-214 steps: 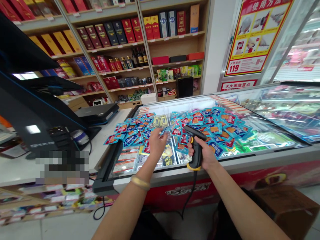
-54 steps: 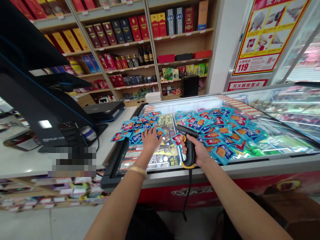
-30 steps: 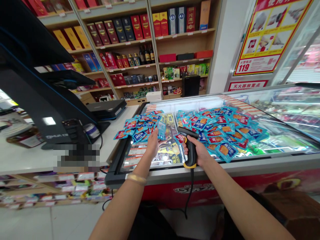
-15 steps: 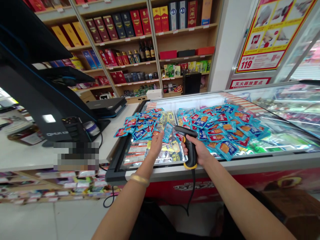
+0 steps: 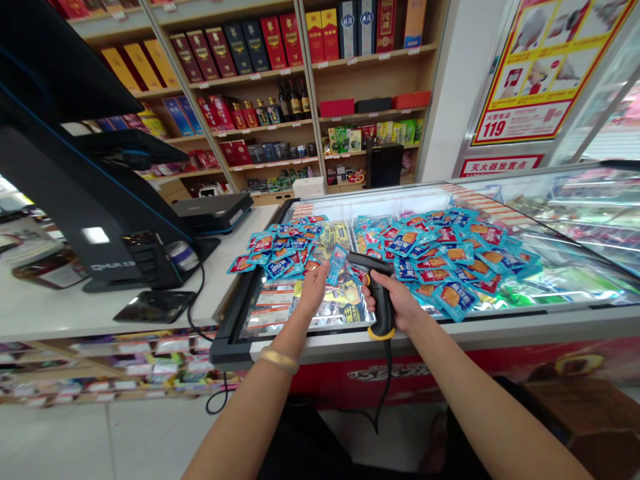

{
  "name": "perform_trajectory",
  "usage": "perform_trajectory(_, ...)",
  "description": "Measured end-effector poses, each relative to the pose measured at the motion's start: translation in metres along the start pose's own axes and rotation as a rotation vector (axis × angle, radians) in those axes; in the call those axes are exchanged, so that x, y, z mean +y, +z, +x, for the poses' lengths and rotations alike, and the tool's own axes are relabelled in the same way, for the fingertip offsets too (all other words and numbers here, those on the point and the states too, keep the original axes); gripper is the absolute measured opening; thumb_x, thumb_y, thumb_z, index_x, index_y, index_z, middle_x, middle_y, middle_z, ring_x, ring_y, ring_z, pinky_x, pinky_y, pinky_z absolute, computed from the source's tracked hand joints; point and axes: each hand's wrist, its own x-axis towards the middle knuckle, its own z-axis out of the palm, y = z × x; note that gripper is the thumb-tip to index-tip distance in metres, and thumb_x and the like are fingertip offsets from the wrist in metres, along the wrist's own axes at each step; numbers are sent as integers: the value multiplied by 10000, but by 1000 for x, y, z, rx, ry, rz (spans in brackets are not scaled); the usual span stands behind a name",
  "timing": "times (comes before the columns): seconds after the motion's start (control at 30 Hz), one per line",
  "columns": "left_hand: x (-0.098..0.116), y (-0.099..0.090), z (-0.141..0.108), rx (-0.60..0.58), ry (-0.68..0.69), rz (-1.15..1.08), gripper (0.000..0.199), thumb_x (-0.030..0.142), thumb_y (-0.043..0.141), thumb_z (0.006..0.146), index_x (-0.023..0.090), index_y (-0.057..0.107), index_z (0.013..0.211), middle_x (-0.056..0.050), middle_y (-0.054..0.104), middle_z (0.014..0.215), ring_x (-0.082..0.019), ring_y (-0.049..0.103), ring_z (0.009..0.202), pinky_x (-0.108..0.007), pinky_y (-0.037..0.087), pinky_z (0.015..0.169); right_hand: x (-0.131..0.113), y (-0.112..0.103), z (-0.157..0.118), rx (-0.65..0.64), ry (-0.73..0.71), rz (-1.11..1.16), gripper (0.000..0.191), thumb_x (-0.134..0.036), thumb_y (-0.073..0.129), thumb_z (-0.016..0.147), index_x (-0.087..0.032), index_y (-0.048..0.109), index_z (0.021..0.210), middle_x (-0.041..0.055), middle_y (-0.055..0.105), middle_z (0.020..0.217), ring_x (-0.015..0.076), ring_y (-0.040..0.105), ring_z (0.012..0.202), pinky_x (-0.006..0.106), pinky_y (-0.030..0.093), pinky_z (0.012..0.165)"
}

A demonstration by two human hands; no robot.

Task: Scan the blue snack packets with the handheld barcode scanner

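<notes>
Over the glass-topped freezer point(image 5: 260, 347), my left hand point(image 5: 315, 287) pinches a small blue snack packet point(image 5: 337, 261) near its edge. My right hand point(image 5: 395, 300) is wrapped round the grip of a black and yellow barcode scanner point(image 5: 383, 310). The scanner's head points left at the packet, a short gap away, and its cable hangs over the freezer's front edge. Loose blue and red snack packets lie in a smaller pile point(image 5: 287, 250) left of my hands. A larger pile point(image 5: 440, 250) of them spreads to the right.
At left, a counter point(image 5: 220, 267) carries a point-of-sale terminal point(image 5: 100, 200), a dark flat pad point(image 5: 155, 307) and a jar point(image 5: 50, 267). Shelves point(image 5: 260, 77) of boxes and bottles stand behind the freezer. A brown box point(image 5: 585, 413) sits at lower right.
Hands, packet and scanner hold almost the same position. The view has shifted very slightly. A blurred patch on the left counter is gone, showing the dark flat pad there.
</notes>
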Motion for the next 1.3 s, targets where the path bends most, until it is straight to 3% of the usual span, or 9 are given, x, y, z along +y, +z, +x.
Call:
perform_trajectory(0.17,11,-1,-6,-37,77,83,488,612,517,801,176,569,589,-5,572,591,-172,558,659,-309,466,674,0,0,0,2,-12,30,225,-372,683,769,-161,606,764,-12,564,598,72,480,447,183,432,427)
perform_trajectory(0.3,22,8,-5,-87,152,96,445,558,586,783,181,712,981,-75,714,972,-230,635,908,-346,500,806,-6,-5,0,50,-68,107,214,-359,683,758,-159,609,780,-11,559,597,71,471,452,177,420,418)
perform_trajectory(0.47,33,49,8,-79,237,157,453,460,579,828,198,652,1190,-101,677,1111,-220,634,957,-346,511,837,-24,-23,-9,102,-204,136,205,-364,679,744,-181,590,763,-13,541,609,88,468,472,197,430,422)
perform_trajectory(0.57,35,80,11,-86,337,387,436,424,532,873,211,610,1246,-115,634,1186,-239,589,1094,-395,454,969,-33,-35,-15,136,-253,125,223,-391,680,739,-194,582,771,-14,537,624,98,468,476,218,441,428)
perform_trajectory(0.7,33,107,1,-276,248,808,534,496,462,900,215,499,1353,-166,482,1406,-339,424,1314,-559,293,1081,-34,-43,-21,177,-290,149,242,-396,699,724,-185,590,770,-16,537,611,88,459,472,208,435,431)
perform_trajectory(0.8,32,111,-6,-345,218,927,578,523,381,925,217,413,1414,-165,381,1490,-362,304,1391,-605,206,1104,-33,-43,-23,181,-278,174,231,-379,706,720,-181,596,767,-17,540,602,83,456,469,197,427,427)
perform_trajectory(1.0,33,83,-1,-232,324,984,538,440,421,928,192,416,1405,-179,421,1455,-330,336,1378,-561,246,1108,-33,-43,-23,166,-276,182,228,-369,703,721,-171,600,768,-17,546,606,76,459,466,191,428,429)
perform_trajectory(1.17,24,26,8,-95,366,1107,564,350,567,849,172,445,1370,-182,464,1419,-334,376,1351,-532,290,1101,-30,-40,-23,151,-299,154,237,-385,706,716,-188,586,768,-18,543,612,88,467,468,209,436,428)
perform_trajectory(1.3,13,-14,11,-72,272,1200,603,352,577,838,123,427,1375,-202,476,1412,-358,335,1377,-539,264,1111,-21,-23,-16,93,-283,149,237,-378,719,708,-185,596,769,-16,556,614,87,476,481,201,433,433)
